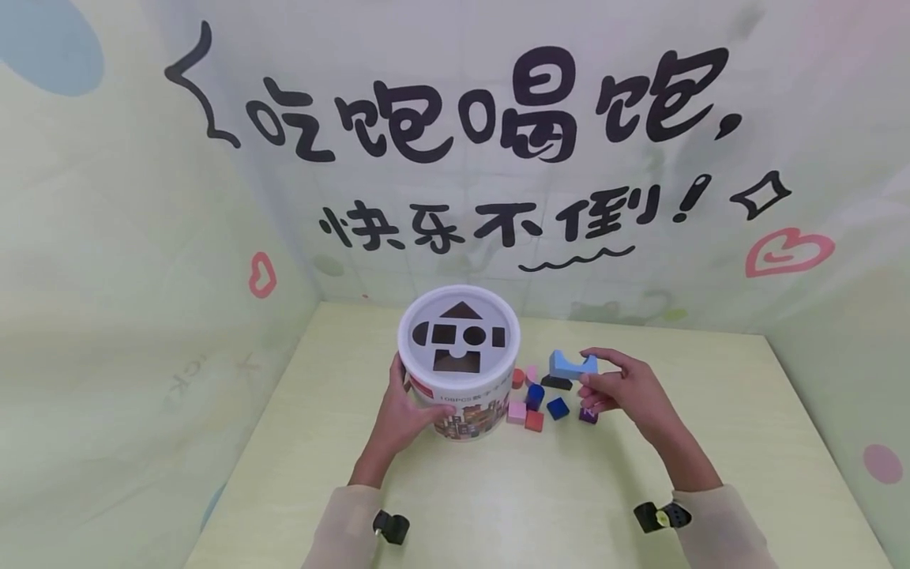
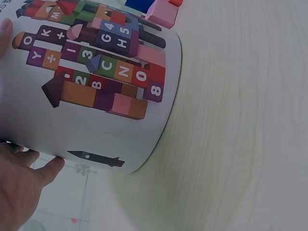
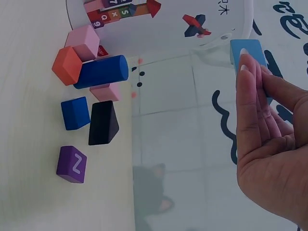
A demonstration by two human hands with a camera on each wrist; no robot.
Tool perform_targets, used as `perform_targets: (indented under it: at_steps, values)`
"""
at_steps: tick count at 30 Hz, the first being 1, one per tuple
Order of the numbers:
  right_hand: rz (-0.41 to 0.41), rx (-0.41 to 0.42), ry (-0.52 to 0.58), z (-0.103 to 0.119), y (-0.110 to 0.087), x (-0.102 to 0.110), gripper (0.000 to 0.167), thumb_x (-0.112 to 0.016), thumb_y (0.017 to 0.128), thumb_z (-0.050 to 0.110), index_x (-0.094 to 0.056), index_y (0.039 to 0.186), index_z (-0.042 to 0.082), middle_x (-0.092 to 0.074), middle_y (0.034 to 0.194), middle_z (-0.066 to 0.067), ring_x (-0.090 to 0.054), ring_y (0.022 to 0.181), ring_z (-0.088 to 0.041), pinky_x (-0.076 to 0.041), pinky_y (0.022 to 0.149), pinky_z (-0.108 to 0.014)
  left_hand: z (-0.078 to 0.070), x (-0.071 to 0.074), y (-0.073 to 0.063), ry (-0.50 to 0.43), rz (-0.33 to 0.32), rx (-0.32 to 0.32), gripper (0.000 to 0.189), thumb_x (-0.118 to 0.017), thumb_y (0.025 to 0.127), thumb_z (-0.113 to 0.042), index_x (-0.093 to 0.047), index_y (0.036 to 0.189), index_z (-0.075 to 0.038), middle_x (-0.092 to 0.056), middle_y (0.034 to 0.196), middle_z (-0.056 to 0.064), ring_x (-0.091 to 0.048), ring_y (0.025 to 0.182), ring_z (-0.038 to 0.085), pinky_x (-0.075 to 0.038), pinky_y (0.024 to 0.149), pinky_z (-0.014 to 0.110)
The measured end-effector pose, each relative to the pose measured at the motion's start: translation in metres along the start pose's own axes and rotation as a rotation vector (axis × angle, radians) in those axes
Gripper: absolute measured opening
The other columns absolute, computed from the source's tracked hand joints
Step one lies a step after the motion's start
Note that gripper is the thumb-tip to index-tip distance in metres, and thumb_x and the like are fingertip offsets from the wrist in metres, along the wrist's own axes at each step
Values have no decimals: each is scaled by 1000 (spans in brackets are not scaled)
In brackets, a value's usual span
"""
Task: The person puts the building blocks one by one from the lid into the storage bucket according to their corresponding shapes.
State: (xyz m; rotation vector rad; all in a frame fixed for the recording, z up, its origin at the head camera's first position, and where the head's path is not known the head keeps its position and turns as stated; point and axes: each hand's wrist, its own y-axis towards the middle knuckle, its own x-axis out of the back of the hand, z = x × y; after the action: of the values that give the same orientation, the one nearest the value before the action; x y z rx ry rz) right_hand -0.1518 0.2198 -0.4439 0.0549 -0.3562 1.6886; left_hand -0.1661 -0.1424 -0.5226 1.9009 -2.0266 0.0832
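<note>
Count first: one light-blue arched block (image 1: 569,366), pinched between thumb and fingers of the right hand (image 1: 629,391) above the black piece, just right of the bucket. That one white, printed cylindrical bucket (image 1: 490,395) is gripped on its left by the left hand (image 1: 405,419), thumb round the front. Its pale lid (image 1: 490,359) has six cutouts.

Loose on the right I get eight blocks: two cubes touching, one pink (image 3: 83,42) and one red-orange (image 3: 67,66); a dark-blue cylinder (image 3: 103,71); a blue cube (image 3: 75,113); a black triangular prism (image 3: 103,123); a purple lettered block (image 3: 72,164); plus a pink piece (image 1: 532,374) and a reddish one (image 1: 517,377), both partly hidden.

Everything's bunched toward the far edge, so there's loads of room near and right.

Surface is a pale wood-grain tabletop (image 1: 718,442), boxed in by whitish sheets (image 1: 455,47) with black Chinese lettering and pink hearts.
</note>
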Motion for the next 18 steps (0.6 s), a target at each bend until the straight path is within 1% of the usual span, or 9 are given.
perform_targets:
  at_steps: [4,11,18]
  values:
    - [-2,19,9,7,1,-1,54,-69,91,23,-48,138,5,-73,82,-11,-71,66,-20,-62,69,-33,0,0,0,-11,2,-5,124,-93,62,-30,-10,154,-32,-32,154,-2,-25,145,26,-28,114,58]
    - [-6,38,29,19,0,-5,53,-70,90,25,-49,137,8,-73,81,-10,-72,69,-24,-62,71,-33,2,0,0,-13,3,-12,124,-93,62,-29,-10,154,-33,-33,153,-3,-26,145,24,-29,114,58]
    - [7,46,50,28,0,-11,52,-70,90,25,-51,135,9,-72,79,-10,-72,68,-23,-62,71,-34,-1,0,0,-6,7,-4,125,-93,62,-29,-9,154,-31,-31,154,-1,-25,145,25,-29,114,57]
